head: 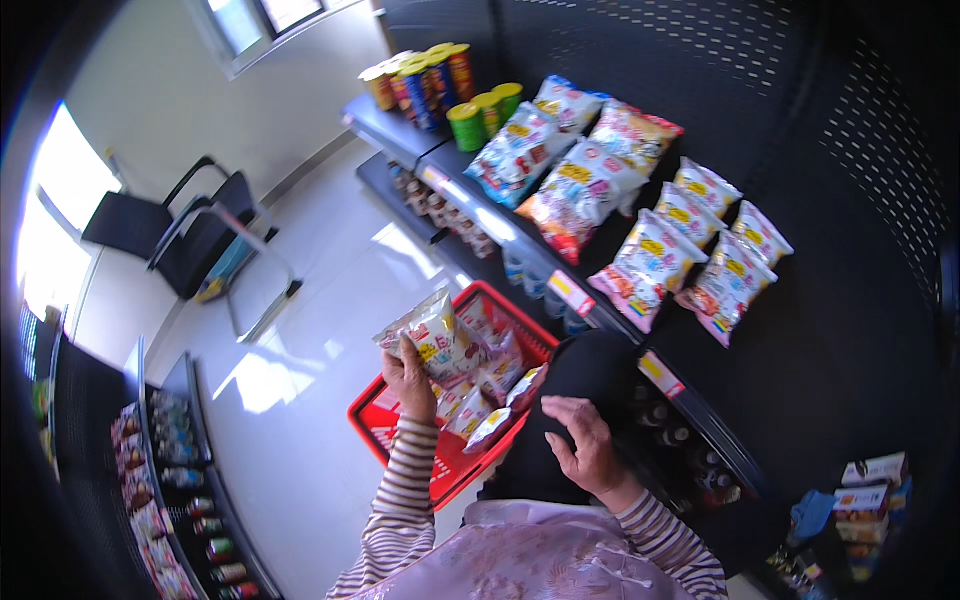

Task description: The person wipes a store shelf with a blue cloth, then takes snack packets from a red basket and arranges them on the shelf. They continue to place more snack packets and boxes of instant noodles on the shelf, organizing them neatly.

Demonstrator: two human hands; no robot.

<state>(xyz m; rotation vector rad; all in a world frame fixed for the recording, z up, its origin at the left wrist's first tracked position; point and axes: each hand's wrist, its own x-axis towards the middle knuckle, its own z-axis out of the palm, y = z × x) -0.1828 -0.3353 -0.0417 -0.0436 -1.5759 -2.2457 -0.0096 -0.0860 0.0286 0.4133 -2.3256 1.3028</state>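
My left hand grips a snack bag by its edge, holding it above a red plastic shopping basket. Several more small snack bags lie in the basket, partly covered by the held one. My right hand is held over my dark-trousered leg, its fingers apart and nothing in it. To the right, small pink and white snack bags stand in two rows on a black shelf. Larger snack bags stand farther left on that shelf.
Yellow-lidded canisters and green canisters stand at the shelf's far end. Bottles fill the level below. A black chair is on the shiny floor by the wall. Stocked shelves curve along the left; boxes are at lower right.
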